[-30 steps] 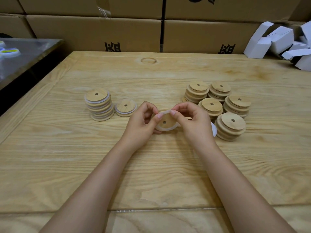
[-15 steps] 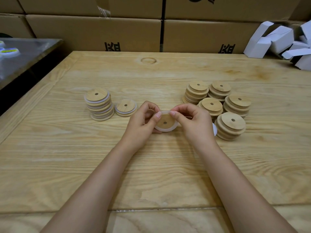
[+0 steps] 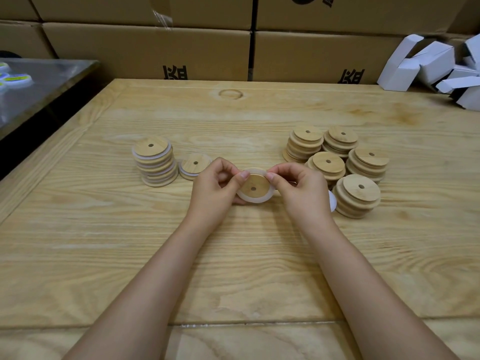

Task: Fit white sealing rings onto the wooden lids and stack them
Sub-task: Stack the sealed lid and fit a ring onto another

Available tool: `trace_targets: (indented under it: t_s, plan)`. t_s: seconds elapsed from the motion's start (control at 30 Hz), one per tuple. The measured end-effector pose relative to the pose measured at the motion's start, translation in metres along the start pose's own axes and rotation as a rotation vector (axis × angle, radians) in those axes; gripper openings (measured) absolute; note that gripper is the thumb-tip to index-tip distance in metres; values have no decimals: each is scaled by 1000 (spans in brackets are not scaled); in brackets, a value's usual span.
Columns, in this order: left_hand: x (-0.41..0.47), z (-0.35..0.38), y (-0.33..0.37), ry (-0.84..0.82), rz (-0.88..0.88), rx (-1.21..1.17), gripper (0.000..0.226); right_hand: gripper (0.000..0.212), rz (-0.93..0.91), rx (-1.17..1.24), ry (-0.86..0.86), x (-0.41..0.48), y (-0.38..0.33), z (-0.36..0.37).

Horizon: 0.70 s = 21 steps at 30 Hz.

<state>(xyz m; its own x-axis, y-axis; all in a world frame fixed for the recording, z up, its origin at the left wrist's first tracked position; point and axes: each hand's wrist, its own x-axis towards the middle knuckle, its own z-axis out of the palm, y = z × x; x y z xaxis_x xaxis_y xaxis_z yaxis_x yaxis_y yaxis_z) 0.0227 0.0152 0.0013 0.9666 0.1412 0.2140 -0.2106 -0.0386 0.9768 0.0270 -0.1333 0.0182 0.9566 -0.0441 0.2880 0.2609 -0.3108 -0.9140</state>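
Lid [image 3: 253, 187] between stacks [image 3: 358, 196], (hands [image 3: 215, 187] gripping)

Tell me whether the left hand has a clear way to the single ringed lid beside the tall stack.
Probably yes. The single ringed lid lies just beside the left hand with nothing between them, but that hand is busy holding the lid being fitted.

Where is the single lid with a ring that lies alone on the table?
In the head view, left of centre: the single ringed lid lies between the tall ringed stack and the left hand.
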Motion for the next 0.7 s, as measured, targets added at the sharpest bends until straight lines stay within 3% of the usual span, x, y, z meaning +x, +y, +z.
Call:
trace_targets:
  t_s: [0.7]
  plan:
    - [1, -1, -4, 17, 1, 66, 18, 22, -45, 0, -8, -1, 3, 4]
